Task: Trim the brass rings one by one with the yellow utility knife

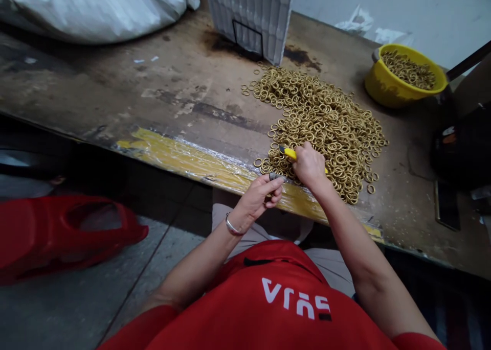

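Observation:
A big heap of small brass rings (pixel 326 120) lies on the worn wooden bench (pixel 161 89). My right hand (pixel 309 165) rests on the near edge of the heap, closed around a yellow-handled tool (pixel 287 152) that points left. My left hand (pixel 261 194) is at the bench's front edge, fingers pinched on a small grey piece (pixel 274 176) whose nature I cannot make out. A metal bangle is on my left wrist.
A yellow bowl (pixel 402 76) full of rings stands at the back right. A white ribbed box (pixel 257 13) and a white sack (pixel 95 7) sit at the back. A red plastic object (pixel 65 232) lies on the floor left. Dark items (pixel 460 150) crowd the bench's right end.

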A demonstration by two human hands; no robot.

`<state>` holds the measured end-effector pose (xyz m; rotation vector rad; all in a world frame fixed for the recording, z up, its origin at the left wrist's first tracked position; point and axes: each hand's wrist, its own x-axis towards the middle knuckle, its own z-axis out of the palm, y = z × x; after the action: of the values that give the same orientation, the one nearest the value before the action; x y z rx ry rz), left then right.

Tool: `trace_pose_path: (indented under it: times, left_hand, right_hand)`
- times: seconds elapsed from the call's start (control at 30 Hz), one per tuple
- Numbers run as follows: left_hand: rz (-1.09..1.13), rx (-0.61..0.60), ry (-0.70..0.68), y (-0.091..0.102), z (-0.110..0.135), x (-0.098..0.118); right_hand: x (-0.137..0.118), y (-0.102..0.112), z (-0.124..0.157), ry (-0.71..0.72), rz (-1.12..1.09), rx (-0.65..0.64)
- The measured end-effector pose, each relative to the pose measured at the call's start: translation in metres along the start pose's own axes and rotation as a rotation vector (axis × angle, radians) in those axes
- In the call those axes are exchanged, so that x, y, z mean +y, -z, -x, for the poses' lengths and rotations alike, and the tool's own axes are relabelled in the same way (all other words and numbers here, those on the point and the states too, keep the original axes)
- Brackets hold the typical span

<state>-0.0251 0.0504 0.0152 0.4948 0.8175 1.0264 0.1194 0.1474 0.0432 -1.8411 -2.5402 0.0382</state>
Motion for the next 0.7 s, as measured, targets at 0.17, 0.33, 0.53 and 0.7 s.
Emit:
trace_pose_path:
  times: [0.17,0.33,0.53,0.7]
  left_hand:
    - [-0.068,0.121,-0.053,0.001,0.007,0.000]
    - [-0.139,0.166,-0.134,-0.005,0.007,0.008]
    - [-0.129,0.000,-0.056,-0.015,0.010,0.010]
    - [-0.144,-0.031,-0.051,-0.019,0.015,0.008]
  right_hand:
    - [-0.001,0.001,0.000,0.009,-0.043,-0.015]
    - [0.012,0.013,0.029,0.099,-0.567,0.031]
    - [0.011,0.020,0.063,0.163,-0.935,0.079]
    - [0.008,0.020,0.080,0.243,-0.862,0.204]
